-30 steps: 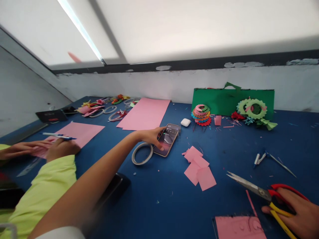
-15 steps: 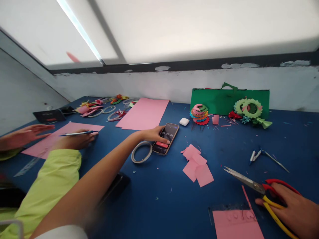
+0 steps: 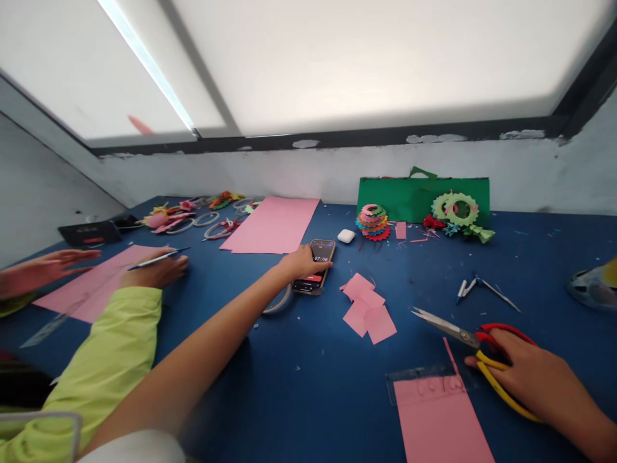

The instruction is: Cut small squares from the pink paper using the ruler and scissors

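My left hand [image 3: 303,262] reaches across to a smartphone [image 3: 315,278] lying on the table. Its fingers are at the phone's left edge and the thumb lies over the lit timer screen. My right hand [image 3: 523,365] grips scissors [image 3: 482,347] with red and yellow handles. Their blades point left, slightly apart, with nothing between them. Below the scissors lies a pink paper sheet [image 3: 441,418] beside a clear ruler [image 3: 405,381], with a thin pink strip [image 3: 451,355] near it. Several pink paper squares [image 3: 367,308] overlap mid-table. A ring-shaped roll [image 3: 282,302] is partly behind my forearm.
At left, a co-worker in a lime sleeve [image 3: 113,347] holds a pen [image 3: 159,258] over pink paper [image 3: 91,308]. Large pink sheets [image 3: 274,225], a white case [image 3: 346,236], stacked paper rings [image 3: 373,222], a green board [image 3: 400,196] and a compass [image 3: 475,281] lie about.
My left thumb has shifted up the phone screen, away from the red button. The view has turned slightly right, bringing an object in at the right edge. My right hand still grips the scissors.
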Demonstrator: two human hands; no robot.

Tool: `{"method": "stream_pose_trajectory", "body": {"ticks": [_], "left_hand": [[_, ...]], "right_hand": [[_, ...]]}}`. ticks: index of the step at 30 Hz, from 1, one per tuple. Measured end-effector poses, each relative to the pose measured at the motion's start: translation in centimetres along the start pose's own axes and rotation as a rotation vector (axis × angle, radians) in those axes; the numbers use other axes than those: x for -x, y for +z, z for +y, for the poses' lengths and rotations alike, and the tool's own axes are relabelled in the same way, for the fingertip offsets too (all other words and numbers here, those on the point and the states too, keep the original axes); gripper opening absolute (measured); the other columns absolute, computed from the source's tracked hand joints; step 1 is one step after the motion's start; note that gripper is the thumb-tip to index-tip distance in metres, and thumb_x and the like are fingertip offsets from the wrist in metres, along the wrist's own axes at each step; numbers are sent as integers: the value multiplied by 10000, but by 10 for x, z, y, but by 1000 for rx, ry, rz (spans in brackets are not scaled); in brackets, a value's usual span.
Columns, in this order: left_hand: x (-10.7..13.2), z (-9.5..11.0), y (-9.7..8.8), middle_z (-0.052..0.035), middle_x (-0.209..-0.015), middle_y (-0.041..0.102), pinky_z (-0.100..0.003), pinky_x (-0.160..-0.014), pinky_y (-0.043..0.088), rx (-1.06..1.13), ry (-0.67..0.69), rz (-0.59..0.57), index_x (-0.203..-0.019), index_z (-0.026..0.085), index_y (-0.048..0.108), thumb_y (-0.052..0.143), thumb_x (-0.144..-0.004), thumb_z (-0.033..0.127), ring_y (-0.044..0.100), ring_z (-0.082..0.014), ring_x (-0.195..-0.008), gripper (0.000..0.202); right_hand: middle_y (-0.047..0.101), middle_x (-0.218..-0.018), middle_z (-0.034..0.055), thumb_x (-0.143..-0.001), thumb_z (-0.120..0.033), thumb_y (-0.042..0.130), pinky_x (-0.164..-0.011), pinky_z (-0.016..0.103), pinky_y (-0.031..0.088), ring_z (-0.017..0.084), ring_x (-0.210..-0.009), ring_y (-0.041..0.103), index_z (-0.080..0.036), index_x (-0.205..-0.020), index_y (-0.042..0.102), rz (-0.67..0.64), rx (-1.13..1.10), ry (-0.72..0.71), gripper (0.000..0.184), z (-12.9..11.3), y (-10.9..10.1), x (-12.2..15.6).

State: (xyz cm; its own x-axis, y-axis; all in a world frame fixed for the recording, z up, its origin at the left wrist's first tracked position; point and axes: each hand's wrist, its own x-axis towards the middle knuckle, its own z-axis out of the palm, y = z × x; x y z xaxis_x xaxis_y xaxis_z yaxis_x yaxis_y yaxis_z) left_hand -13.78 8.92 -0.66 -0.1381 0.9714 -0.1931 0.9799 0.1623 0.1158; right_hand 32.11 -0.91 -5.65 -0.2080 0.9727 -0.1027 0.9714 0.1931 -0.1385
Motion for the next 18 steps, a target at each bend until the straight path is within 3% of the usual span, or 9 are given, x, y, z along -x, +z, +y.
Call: {"method": "stream_pose_trajectory", "body": {"ticks": [4,11,18], "left_hand": [[9,3,-2,-273,-1379,341,-460,-920,371,1,60,24,-1425,121,146,397,-651,817,455,-420,-1185,1071],[11,0,-4,-202,-1319,407,-447,-899,395,21,119,16,-1430,226,197,398,-671,799,533,-393,-1101,972],[0,-12,-9,-218,-1386,359,-457,-930,365,115,176,-1,-1441,148,89,362,-725,760,437,-396,-1194,981]], "right_hand": [[686,-885,66,-732,-760,387,-574,389,488,315,-755,656,-229,-960,614,-13,-10,7,621,0,0,0],[682,-996,94,-723,-750,394,-631,422,521,332,-831,656,-203,-1060,616,7,-40,15,680,2,1,0],[690,-951,75,-713,-744,413,-598,420,525,323,-781,662,-237,-1014,643,18,-46,29,633,14,15,-2]]}}
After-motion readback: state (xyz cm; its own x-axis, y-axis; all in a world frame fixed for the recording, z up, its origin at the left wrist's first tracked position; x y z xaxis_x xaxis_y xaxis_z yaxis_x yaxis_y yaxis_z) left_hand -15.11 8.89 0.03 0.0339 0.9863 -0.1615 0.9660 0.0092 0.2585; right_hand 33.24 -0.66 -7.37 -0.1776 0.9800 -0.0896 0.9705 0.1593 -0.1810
